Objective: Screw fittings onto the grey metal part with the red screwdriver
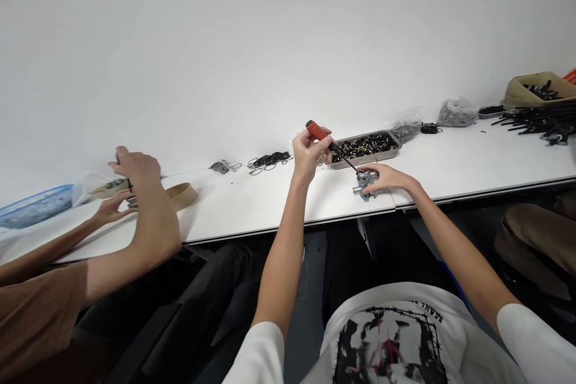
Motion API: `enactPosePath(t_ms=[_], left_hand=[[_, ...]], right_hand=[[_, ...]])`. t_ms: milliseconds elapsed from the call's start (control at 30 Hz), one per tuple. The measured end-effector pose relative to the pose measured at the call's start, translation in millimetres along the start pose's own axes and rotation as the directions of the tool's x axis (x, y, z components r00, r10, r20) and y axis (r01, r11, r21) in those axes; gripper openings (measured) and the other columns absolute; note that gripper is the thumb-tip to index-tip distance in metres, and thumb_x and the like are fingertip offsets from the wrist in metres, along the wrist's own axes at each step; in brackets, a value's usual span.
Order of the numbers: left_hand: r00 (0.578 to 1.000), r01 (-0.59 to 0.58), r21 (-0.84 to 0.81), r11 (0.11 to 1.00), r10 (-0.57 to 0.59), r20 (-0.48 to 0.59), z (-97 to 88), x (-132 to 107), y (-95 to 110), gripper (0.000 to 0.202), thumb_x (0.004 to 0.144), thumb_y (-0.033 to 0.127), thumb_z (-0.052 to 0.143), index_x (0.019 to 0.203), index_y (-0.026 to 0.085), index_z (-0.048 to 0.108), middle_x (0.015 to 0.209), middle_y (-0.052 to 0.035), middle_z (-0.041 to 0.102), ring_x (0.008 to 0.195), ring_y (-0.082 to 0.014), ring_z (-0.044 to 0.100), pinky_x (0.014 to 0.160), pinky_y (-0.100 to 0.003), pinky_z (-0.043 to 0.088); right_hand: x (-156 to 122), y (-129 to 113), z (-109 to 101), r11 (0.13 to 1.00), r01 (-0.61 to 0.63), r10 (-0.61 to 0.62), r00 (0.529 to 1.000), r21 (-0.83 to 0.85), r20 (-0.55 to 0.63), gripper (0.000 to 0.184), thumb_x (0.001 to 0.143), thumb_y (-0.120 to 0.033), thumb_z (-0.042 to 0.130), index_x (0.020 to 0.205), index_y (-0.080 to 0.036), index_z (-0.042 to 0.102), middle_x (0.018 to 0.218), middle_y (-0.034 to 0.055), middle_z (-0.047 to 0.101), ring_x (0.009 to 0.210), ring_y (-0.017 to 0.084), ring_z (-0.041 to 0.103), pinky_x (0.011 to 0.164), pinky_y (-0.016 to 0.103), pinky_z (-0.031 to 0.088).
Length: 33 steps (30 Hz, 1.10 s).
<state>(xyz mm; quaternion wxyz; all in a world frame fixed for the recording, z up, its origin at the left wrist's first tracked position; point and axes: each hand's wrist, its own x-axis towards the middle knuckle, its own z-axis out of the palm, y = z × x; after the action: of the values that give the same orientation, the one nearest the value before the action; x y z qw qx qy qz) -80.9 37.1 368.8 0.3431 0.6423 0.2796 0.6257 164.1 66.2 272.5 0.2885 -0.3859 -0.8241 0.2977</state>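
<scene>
My left hand is closed round a screwdriver with a red handle and a long dark shaft. The shaft slants down to the right, and its tip meets the top of a small silver carburetor. Fingers of my right hand grip that carburetor from the right and hold it on the white table. Part of the metal body is hidden behind those fingers. Just behind both hands lies a metal tray full of small black and brass-coloured parts.
To the left a co-worker's hands work over the same table, beside a tan ring-shaped object and a blue basket. Black rings lie along the wall. Bagged parts, black parts and a tan bin stand right.
</scene>
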Motion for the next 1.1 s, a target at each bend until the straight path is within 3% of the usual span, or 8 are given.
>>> enactPosePath(t_ms=[233,500,1100], left_hand=[[0.999,0.004,-0.007,1.000,-0.004,0.032,3.8,-2.6,-8.6,0.025,0.071,0.032,0.076,0.087,0.018,0.062,0.070,-0.0023,0.070,0.037,-0.0091,0.051,0.036,-0.026,0.039],[0.996,0.037,0.033,0.999,-0.039,0.074,7.0,-5.3,-10.0,0.029,0.071,0.036,0.078,0.087,0.019,0.062,0.071,-0.0014,0.069,0.039,-0.0086,0.051,0.036,-0.026,0.039],[0.992,0.035,0.036,0.999,-0.039,0.124,17.8,-7.2,-12.5,0.032,0.070,0.039,0.081,0.085,0.017,0.062,0.069,-0.0003,0.068,0.038,-0.0086,0.051,0.036,-0.025,0.041]], right_hand=[[-3.3,5.0,19.9,0.999,0.049,-0.047,0.987,0.013,-0.156,0.055,0.069,-0.029,0.082,0.123,-0.020,0.072,0.123,0.0094,0.071,0.112,0.030,0.068,0.102,0.047,0.056],[-16.5,11.0,39.3,0.977,0.214,-0.203,0.903,-0.013,-0.379,0.058,0.069,-0.028,0.076,0.125,-0.021,0.066,0.122,0.0079,0.064,0.116,0.027,0.062,0.107,0.046,0.049],[-18.7,9.3,40.7,0.978,0.209,-0.194,0.910,0.000,-0.367,0.058,0.071,-0.031,0.076,0.127,-0.022,0.065,0.121,0.0073,0.062,0.115,0.026,0.061,0.105,0.043,0.049]])
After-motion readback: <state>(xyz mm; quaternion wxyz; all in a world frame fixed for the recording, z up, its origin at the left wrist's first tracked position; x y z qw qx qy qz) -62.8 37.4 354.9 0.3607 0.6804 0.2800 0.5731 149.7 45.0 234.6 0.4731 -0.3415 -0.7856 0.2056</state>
